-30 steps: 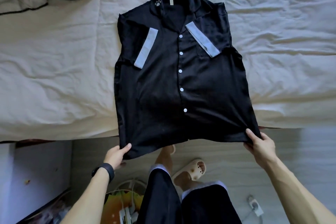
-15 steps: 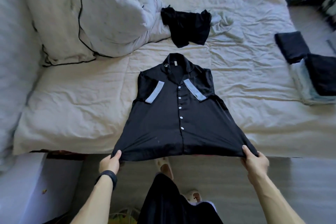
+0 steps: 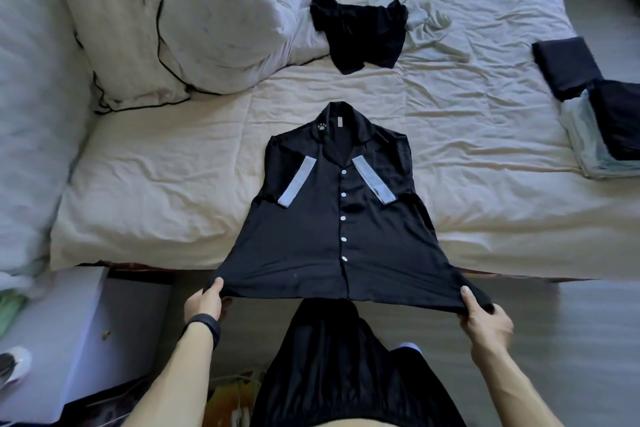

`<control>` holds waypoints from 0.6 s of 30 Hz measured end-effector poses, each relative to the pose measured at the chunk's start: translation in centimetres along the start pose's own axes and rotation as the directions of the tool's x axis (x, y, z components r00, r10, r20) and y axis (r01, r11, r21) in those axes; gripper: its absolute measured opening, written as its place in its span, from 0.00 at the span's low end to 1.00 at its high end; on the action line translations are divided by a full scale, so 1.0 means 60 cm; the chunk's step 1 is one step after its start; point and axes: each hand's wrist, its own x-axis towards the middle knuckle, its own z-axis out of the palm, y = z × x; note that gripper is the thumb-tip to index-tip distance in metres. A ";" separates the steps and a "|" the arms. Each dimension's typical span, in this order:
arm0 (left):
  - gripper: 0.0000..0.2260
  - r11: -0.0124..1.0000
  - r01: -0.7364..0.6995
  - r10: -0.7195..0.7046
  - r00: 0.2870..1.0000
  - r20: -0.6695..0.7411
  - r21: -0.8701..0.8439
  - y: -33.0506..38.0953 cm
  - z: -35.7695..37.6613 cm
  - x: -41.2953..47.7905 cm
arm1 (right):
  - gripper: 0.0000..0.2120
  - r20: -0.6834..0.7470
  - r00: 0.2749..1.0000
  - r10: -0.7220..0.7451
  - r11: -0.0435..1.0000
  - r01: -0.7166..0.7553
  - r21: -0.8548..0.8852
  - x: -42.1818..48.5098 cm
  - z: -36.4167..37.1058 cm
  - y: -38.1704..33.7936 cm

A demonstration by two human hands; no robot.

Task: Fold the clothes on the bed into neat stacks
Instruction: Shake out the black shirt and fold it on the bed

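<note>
Your fingers [image 3: 217,284] pinch the hem corners of the black satin button-up shirt [image 3: 332,218], left hand [image 3: 204,302] on one, right hand [image 3: 488,319] on the other. It lies across the cream-sheeted bed's [image 3: 166,191] near edge, long axis pointing away from you, collar toward the far edge, hem held beyond the edge.

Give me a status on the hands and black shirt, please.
Left hand and right hand each grip a hem corner. Black shirt face up, sleeves folded in, hem taut. Crumpled dark garment beyond collar, apart.
</note>
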 end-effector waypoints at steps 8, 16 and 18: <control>0.10 0.983 -0.099 0.103 0.994 0.020 -0.155 0.130 0.068 0.036 | 0.13 0.097 0.994 0.045 0.990 -0.057 0.126 0.042 0.065 -0.126; 0.06 0.959 -0.088 0.099 0.995 0.028 -0.268 0.371 0.178 0.167 | 0.09 0.124 0.991 0.053 0.981 -0.075 0.181 0.153 0.201 -0.318; 0.06 0.961 -0.105 0.118 0.992 0.034 -0.258 0.438 0.214 0.210 | 0.10 0.105 0.993 0.059 0.977 -0.079 0.200 0.195 0.252 -0.372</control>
